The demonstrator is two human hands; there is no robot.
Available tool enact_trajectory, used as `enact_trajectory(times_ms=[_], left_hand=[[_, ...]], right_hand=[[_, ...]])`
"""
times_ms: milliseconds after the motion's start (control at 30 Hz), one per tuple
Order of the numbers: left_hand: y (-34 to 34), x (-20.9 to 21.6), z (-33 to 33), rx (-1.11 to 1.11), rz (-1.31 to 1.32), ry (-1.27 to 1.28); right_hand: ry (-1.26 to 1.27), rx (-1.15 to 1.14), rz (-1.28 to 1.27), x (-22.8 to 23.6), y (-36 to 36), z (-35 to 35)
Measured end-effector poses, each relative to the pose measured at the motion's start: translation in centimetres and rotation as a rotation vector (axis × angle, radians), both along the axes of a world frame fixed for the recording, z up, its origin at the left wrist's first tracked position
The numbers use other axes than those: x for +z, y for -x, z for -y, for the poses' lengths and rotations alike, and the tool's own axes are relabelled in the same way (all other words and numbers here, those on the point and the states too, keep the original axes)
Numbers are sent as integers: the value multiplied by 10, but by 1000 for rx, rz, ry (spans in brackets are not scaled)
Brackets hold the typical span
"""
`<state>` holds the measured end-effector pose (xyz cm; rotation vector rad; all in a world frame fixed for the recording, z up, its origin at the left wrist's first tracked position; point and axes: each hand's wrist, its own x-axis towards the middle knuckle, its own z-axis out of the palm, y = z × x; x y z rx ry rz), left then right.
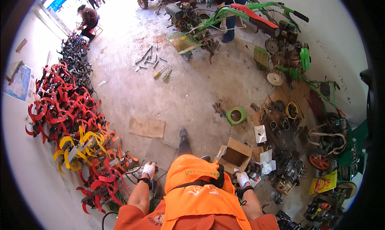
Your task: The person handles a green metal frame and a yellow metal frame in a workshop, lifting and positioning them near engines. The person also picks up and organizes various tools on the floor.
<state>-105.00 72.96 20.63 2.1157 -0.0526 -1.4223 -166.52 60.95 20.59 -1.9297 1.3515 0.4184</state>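
Note:
My left hand [149, 170], in a white glove, is low at the left, beside a thin black cable and the red curved tiller blades [106, 178]. Its fingers are too small to make out, so I cannot tell whether it grips anything. My right hand [242, 178], also in a white glove, is at the right of my orange vest [200, 192]. Just beyond it is an open cardboard box [236, 154], with small boxed parts beside it. The fingers of this hand are partly hidden, and no held thing shows. One boot [183, 134] is stretched forward on the concrete floor.
Yellow blades [80, 148] and black blades [76, 53] continue the pile along the left wall. Flat cardboard [146, 127], a green ring-shaped part [236, 115] and loose tools [162, 72] lie on the floor. Green tillers [288, 61] and engines [289, 172] line the right. People are farther back.

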Motion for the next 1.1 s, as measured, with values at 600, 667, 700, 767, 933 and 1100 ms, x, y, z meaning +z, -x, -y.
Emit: enact_trajectory(times_ms=[600, 667, 700, 767, 933, 1100], left_hand=[[4, -8, 3, 50, -37, 35], [5, -7, 2, 12, -30, 10], [6, -7, 0, -22, 4, 34], [7, -6, -2, -43, 8, 42], [10, -4, -4, -25, -19, -37], [12, 0, -1, -72, -25, -4]], right_hand=[[-152, -780, 261, -58, 9, -25], [-178, -760, 261, -39, 7, -26], [-158, -701, 238, -27, 5, -26], [-123, -723, 119, -6, -3, -26], [-230, -794, 125, 25, -18, -31], [-303, -866, 111, 33, -17, -48]])
